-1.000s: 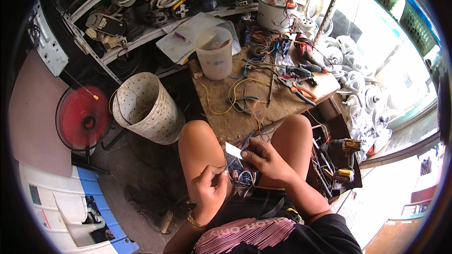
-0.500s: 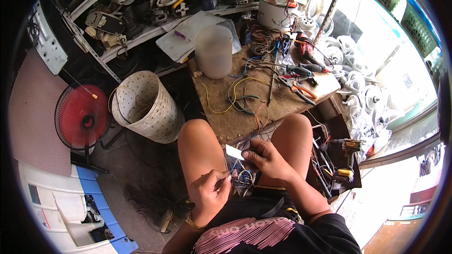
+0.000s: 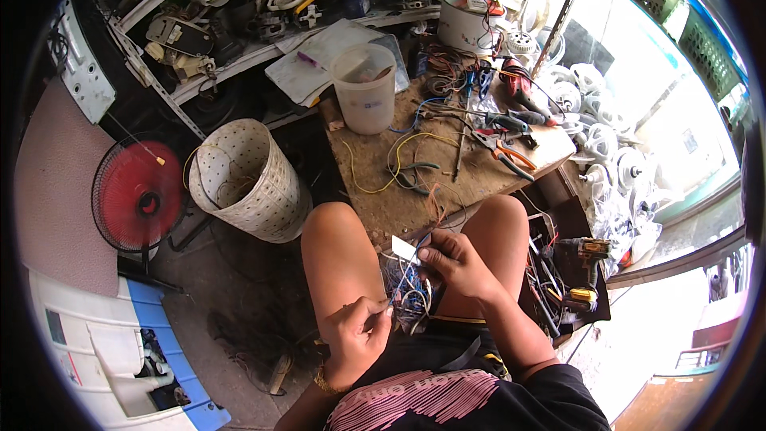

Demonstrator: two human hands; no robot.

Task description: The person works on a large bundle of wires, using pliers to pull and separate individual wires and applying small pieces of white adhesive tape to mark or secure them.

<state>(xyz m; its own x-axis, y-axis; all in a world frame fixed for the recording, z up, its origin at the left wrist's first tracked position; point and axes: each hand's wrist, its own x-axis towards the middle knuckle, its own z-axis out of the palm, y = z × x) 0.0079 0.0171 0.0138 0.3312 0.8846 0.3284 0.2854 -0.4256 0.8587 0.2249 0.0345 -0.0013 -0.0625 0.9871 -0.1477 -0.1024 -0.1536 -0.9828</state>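
My right hand (image 3: 456, 262), between my knees, pinches a small flat white piece (image 3: 405, 250) between thumb and fingers. A thin blue wire (image 3: 401, 285) runs from beside that piece down to my left hand (image 3: 361, 337), whose thumb and forefinger are closed on it. Whether the right fingers grip the wire too is hard to make out. Below the hands, a tangle of blue, white and dark wires (image 3: 416, 303) lies in my lap. The wire's lower end is hidden by the left fingers.
Ahead stands a low wooden table (image 3: 367, 211) with orange-handled pliers (image 3: 511, 158), a translucent bucket (image 3: 365, 104) and a yellow wire (image 3: 391, 175). A perforated white bin (image 3: 267, 199) and red fan (image 3: 144, 199) are left. A drill (image 3: 589, 271) lies right, near a tool box.
My right hand has lifted slightly, and the white piece has moved up and tilted more steeply. More blue wire shows between the hands. My left hand has barely moved.
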